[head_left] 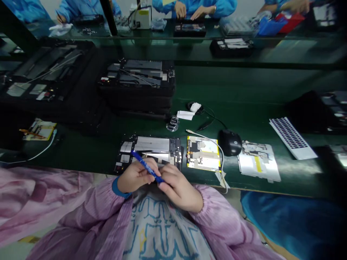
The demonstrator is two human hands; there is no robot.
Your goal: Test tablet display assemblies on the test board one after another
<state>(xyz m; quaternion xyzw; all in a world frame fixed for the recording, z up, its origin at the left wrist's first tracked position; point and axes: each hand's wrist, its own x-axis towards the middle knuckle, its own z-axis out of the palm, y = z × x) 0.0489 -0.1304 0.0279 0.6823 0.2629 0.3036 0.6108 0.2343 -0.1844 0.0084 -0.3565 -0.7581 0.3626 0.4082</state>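
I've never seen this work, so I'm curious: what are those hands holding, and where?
A blue pen: the left hand holds its middle, and the right hand holds its lower end.

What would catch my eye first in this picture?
Front and centre, the left hand and right hand grip a blue pen just above an opened tablet-like device with its metal insides showing. To its right on the green bench lie a yellow-and-silver panel and a black computer mouse. At the top of the view, people in blue smocks work with their own hands.
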